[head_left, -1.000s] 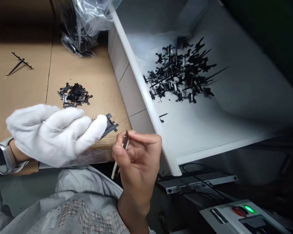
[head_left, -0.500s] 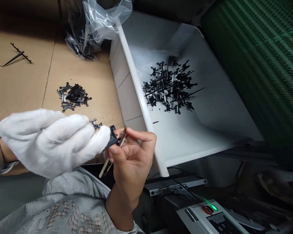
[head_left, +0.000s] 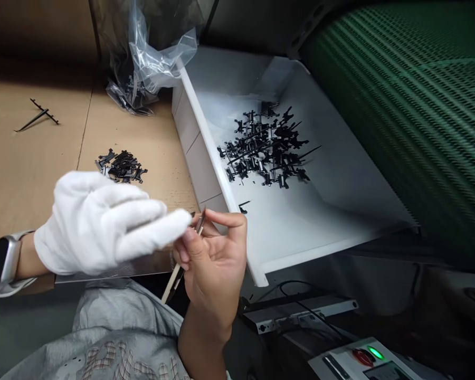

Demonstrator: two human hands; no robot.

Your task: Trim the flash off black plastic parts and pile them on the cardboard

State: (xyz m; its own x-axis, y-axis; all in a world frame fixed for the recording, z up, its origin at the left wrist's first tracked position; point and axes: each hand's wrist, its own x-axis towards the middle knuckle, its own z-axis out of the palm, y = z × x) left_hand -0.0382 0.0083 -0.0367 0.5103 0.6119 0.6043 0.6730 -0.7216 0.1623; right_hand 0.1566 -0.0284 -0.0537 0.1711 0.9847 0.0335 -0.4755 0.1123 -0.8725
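Note:
My left hand, in a white glove, has its fingers closed together at the right hand's fingertips. Only a dark edge of the small black plastic part shows at the glove's tip; the glove hides the remainder. My bare right hand is shut on a slim cream-handled knife, its narrow metal tip pointing up between thumb and index finger. Behind the glove, a pile of black plastic parts lies on the brown tabletop.
To the right, a white tray holds tangled black plastic pieces. A clear plastic bag with black parts stands behind. One thin black branched piece lies far left. Green ribbed sheeting and a control box are at right.
My gloved hand has turned and shifted right, covering the black part that showed between both hands. Another small black bit now lies by the tray's left wall. The camera view has shifted slightly.

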